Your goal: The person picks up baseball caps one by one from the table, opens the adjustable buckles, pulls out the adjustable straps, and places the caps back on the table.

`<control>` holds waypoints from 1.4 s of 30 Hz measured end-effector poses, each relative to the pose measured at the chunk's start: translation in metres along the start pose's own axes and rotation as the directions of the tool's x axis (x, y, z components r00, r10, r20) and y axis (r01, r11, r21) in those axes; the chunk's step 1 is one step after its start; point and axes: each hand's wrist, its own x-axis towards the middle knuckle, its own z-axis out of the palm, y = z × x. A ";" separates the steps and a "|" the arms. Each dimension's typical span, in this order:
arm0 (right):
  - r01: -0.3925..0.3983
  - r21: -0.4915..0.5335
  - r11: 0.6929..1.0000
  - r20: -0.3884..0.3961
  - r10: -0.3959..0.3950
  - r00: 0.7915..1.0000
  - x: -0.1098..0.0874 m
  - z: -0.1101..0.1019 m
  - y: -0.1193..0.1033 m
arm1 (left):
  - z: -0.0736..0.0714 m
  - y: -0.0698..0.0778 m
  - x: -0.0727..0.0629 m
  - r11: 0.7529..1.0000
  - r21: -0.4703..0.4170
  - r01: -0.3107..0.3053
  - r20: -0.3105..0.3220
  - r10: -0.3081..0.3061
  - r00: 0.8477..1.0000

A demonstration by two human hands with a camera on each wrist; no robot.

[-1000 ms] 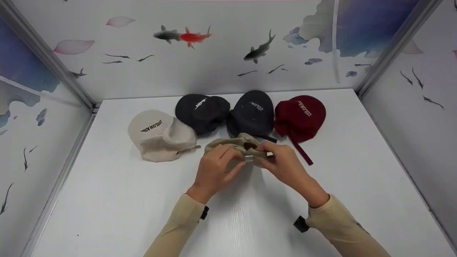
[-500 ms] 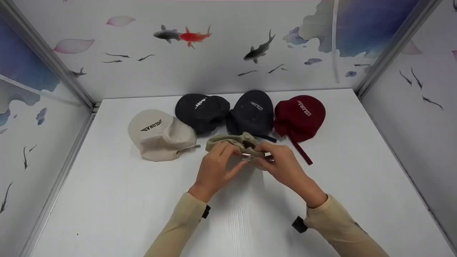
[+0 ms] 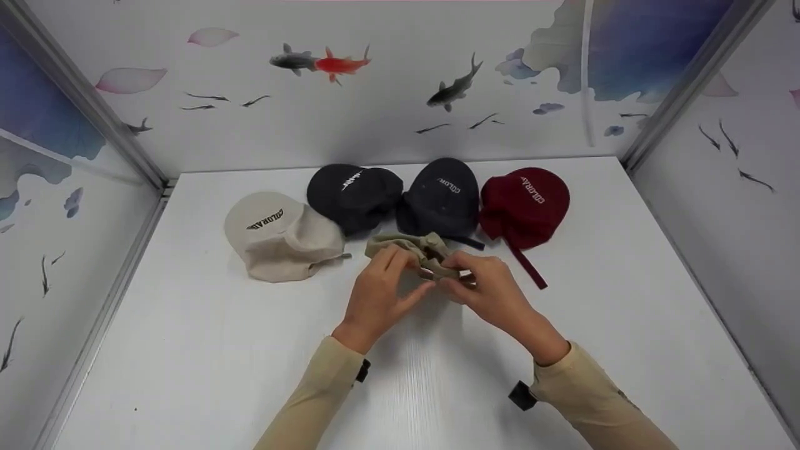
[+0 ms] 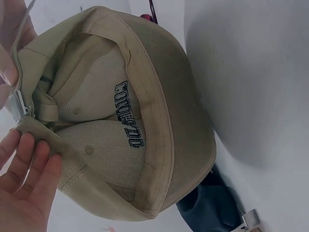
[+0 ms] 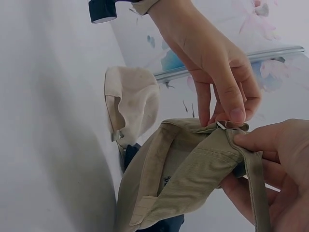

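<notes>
A khaki baseball cap [image 4: 193, 111] is held up between both hands over the white table, its inside with reversed lettering facing the left wrist camera. At the back of the cap, my left hand [image 3: 378, 290] pinches the band beside the metal buckle [image 4: 19, 106]. My right hand [image 3: 494, 284] pinches the strap [image 5: 257, 186] at the buckle's other side, and the strap's loose end hangs past the thumb in the right wrist view. In the head view, fingers cover much of the buckle and of the cap's back.
Behind the hands, a cream cap [image 3: 294, 244], a black cap [image 3: 353, 197], a dark grey cap [image 3: 442, 197] and a dark red cap [image 3: 528, 206] lie along the back of the white table [image 3: 206, 350]. Printed panels [image 3: 375, 125] enclose the table at back and sides.
The khaki cap has shifted slightly right. The metal buckle, plainly visible between the hands half a second ago, is now mostly hidden in the head view. Other caps have not moved.
</notes>
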 end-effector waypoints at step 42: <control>0.000 0.022 1.000 0.022 -0.001 1.000 -0.002 0.008 -0.002 | 0.007 0.008 -0.004 0.997 0.007 0.072 0.015 -0.072 0.997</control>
